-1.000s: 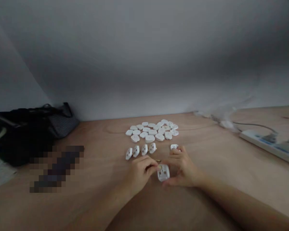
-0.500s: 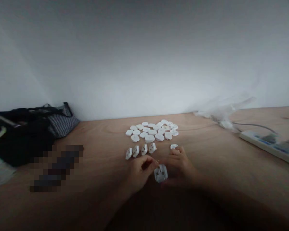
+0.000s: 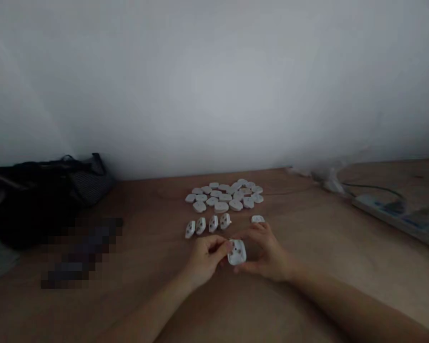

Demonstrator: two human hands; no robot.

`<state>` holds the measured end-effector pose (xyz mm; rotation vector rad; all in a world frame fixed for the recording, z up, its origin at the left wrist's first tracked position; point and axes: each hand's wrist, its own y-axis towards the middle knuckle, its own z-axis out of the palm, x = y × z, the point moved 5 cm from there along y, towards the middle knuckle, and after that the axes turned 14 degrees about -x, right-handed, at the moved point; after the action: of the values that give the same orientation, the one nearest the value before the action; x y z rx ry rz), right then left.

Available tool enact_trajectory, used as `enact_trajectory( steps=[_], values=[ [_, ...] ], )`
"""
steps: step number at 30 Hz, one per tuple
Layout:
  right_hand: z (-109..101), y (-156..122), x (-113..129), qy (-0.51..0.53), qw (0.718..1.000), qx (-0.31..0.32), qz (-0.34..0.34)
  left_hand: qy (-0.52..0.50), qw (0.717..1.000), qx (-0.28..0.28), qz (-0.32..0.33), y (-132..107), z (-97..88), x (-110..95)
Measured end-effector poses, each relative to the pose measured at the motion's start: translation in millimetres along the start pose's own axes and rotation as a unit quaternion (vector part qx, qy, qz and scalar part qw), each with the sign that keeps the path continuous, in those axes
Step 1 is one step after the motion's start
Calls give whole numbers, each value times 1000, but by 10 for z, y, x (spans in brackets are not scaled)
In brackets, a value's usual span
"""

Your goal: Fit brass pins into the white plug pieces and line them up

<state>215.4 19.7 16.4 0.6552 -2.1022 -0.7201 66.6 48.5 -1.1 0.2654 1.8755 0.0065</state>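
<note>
A white square plug (image 3: 237, 253) with rounded corners and dark holes in its face is held up in front of me. My left hand (image 3: 209, 257) pinches its left edge, thumb on the face near the top left corner. From the other side my right hand (image 3: 266, 252) grips it, thumb at the lower edge and index finger at the top. Beyond my left hand, several similar plugs stand on edge in a row, one of them a white plug (image 3: 213, 223). Another plug (image 3: 258, 219) lies just past my right fingers.
A cluster of white plugs (image 3: 221, 206) lies further back on the wooden table (image 3: 146, 247). At the left sits a black bag (image 3: 32, 205) beside a blurred-out dark object (image 3: 86, 250). On the right are a power strip (image 3: 396, 214) with cables and a clear plastic bag (image 3: 331, 178).
My right hand has drawn in from beside the lone plug and now holds the plug in my left hand too. That plug has risen slightly in view.
</note>
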Motion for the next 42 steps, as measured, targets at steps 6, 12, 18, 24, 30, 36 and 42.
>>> enact_trajectory(
  steps=[6,12,18,24,30,36,42],
  values=[
    [-20,238,-392,-125,990,-15,65,90,991,-48,86,-7,-137,24],
    [84,427,-730,-194,978,16,81,141,982,-78,96,-29,-303,160],
    [146,379,-753,-207,974,41,83,162,978,-84,100,-40,-397,206],
    [-47,200,-782,-246,965,55,74,204,962,-76,166,-82,-422,123],
    [-113,20,-878,-254,960,78,84,238,916,102,308,-254,-302,29],
    [-99,0,-914,-247,963,57,89,330,853,12,405,-196,-552,91],
    [-73,-12,-947,-225,969,58,83,583,711,-348,183,165,-1617,311]
  ],
)
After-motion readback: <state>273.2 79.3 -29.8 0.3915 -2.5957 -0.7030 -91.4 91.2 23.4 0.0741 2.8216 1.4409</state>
